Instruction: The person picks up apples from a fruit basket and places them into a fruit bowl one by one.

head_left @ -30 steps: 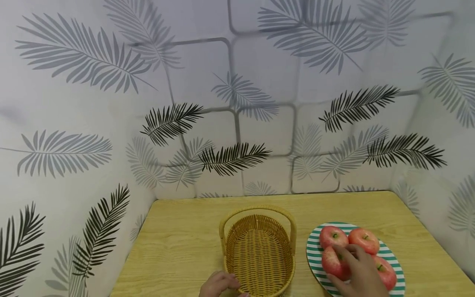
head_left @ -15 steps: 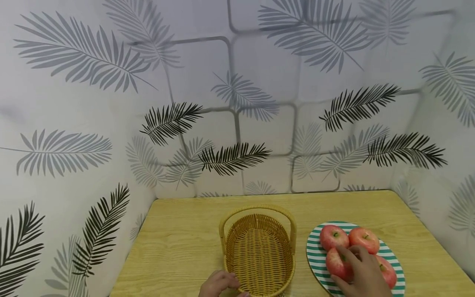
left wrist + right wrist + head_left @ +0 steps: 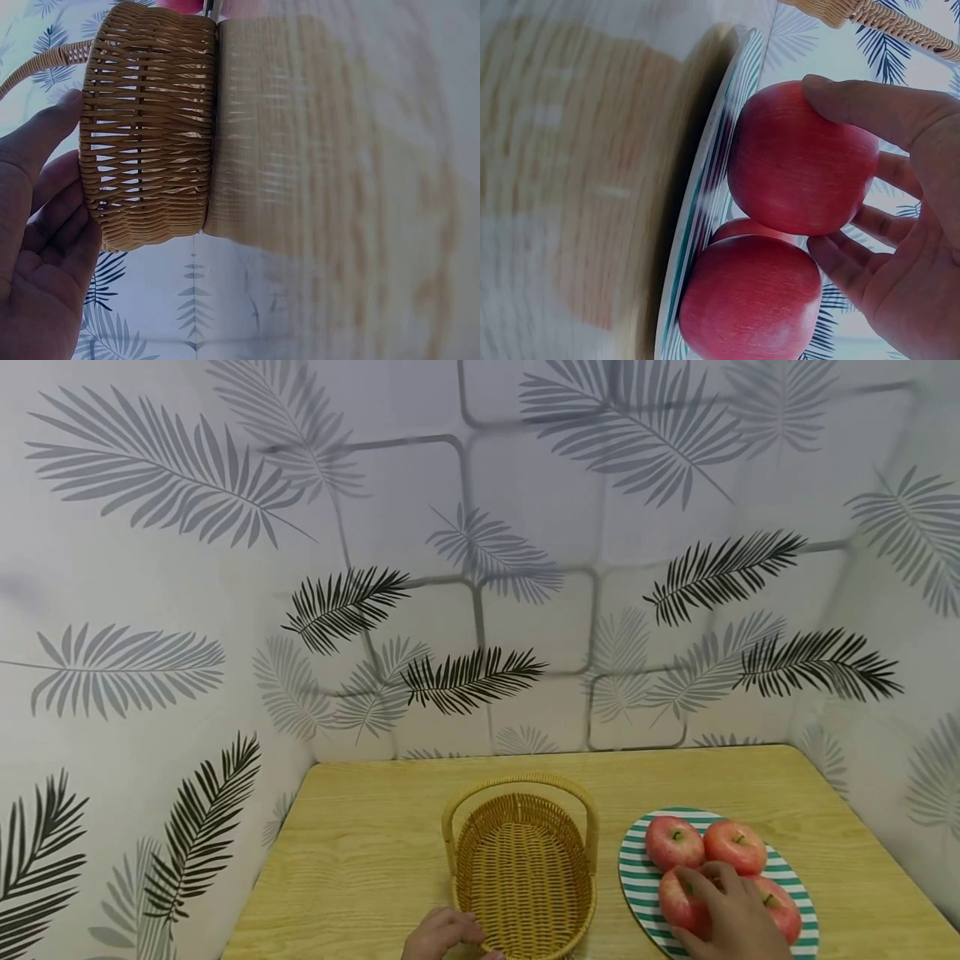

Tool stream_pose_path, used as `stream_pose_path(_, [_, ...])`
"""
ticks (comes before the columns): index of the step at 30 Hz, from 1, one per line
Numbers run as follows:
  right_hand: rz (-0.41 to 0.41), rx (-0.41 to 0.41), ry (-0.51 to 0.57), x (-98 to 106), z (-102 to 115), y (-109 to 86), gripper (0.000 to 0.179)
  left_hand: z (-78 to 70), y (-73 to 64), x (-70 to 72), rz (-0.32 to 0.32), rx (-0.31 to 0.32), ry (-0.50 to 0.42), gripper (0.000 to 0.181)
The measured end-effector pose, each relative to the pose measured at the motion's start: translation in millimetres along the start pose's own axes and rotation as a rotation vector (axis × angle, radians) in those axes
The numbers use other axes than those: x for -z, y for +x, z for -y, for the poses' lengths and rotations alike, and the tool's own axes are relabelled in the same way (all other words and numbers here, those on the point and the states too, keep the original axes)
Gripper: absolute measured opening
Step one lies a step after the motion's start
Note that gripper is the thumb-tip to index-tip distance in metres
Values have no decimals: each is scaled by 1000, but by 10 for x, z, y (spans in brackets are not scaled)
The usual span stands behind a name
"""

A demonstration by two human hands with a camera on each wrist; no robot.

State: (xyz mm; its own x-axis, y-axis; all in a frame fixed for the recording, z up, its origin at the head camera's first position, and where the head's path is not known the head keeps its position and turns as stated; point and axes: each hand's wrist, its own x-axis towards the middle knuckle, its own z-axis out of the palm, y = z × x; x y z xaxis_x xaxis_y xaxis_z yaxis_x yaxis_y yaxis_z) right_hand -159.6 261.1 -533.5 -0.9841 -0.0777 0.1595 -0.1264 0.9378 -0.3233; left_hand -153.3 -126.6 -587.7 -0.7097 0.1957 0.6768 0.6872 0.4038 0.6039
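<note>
My right hand (image 3: 731, 918) holds a red apple (image 3: 682, 906) between thumb and fingers at the near part of a green-and-white striped plate (image 3: 636, 881). In the right wrist view the thumb lies on one side of this apple (image 3: 802, 161) and the fingertips on the other, close above the plate. Another apple (image 3: 750, 300) sits beside it. My left hand (image 3: 442, 935) grips the near left rim of a wicker basket (image 3: 517, 810) with an arched handle. The left wrist view shows thumb and fingers at the rim, against the basket's woven side (image 3: 150, 127).
More apples rest on the plate: one at the back left (image 3: 673, 843), one at the back right (image 3: 735, 849) and one at the right (image 3: 782, 912). The wooden table (image 3: 360, 835) meets leaf-patterned walls (image 3: 525, 610) at its back and sides.
The apple in my right hand has shifted slightly right and toward the table's front, and the hand has moved with it. The left hand and basket have stayed in place.
</note>
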Motion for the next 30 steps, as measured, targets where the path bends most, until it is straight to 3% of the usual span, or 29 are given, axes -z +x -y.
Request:
stream_pose_path(10, [-10,-7,-8,-26,-10,8,65,-14,7,-4,-10,-26,1,24])
stream_pose_path(16, [3,-11,3,-6,-11,0,64,-53,8,13,3,25,4,22])
stream_pose_path(23, [31,-16,-23,22,-23,4,66,-59,14,10,1,16,1,22])
stream_pose_path(30, [-18,-9,-65,13,-20,5,61,-65,20,27,42,61,10,18])
